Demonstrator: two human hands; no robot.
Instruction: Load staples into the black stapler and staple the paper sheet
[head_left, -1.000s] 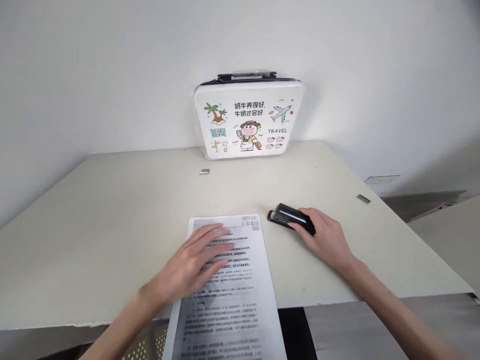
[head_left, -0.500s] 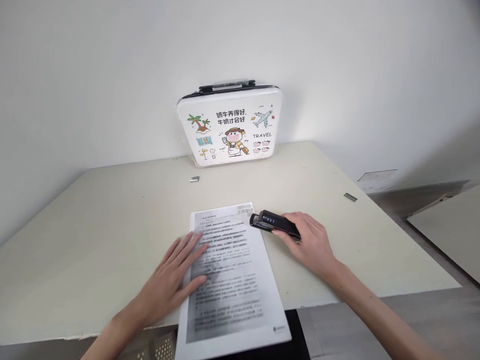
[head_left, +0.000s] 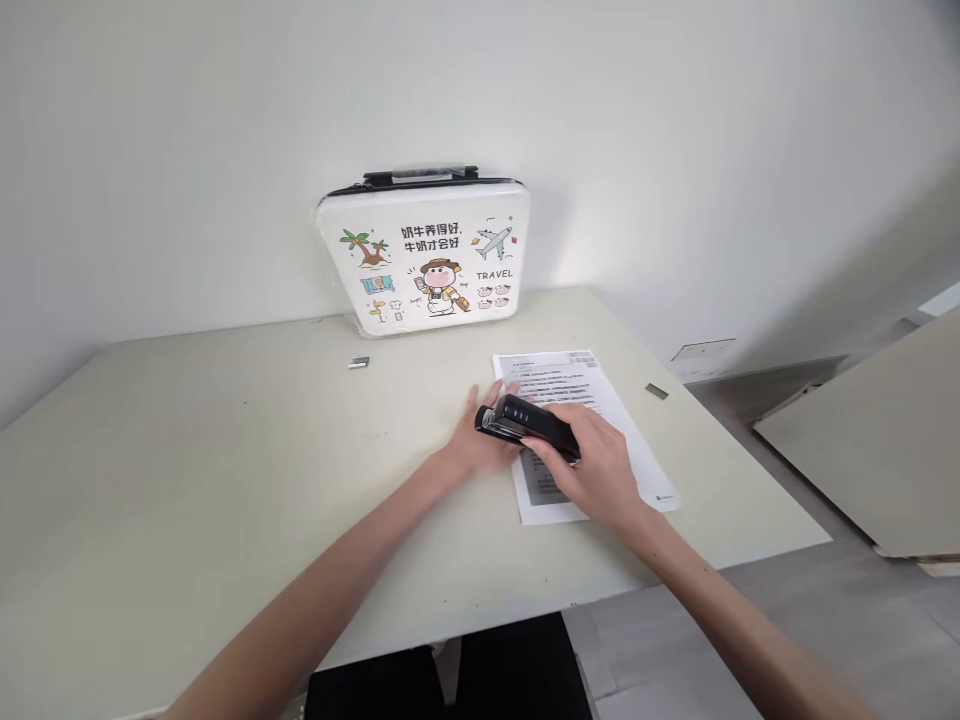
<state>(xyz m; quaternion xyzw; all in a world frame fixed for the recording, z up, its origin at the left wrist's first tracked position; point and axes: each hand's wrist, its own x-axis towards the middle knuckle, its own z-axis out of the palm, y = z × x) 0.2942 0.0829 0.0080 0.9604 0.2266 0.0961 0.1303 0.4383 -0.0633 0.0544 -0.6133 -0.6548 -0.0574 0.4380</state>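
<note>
A black stapler (head_left: 536, 424) is gripped in my right hand (head_left: 604, 462), above the lower left part of a printed sheet of paper (head_left: 634, 450). Its jaw end points left, over my left hand. My left hand (head_left: 480, 440) lies at the paper's left edge with its fingers stretched out on the sheet. The stapler hides part of those fingers and some of the print. The whole sheet rests flat on the table, on its right side.
A white cartoon-printed case (head_left: 427, 265) with a black handle leans upright against the wall. Small strips of staples lie on the pale table (head_left: 247, 480): one strip (head_left: 358, 363) before the case, another strip (head_left: 657, 391) near the right edge.
The paper has slid away from me and to the right, off the front edge and fully onto the table. My left hand moved with it. The stapler has left the paper's top right corner.
</note>
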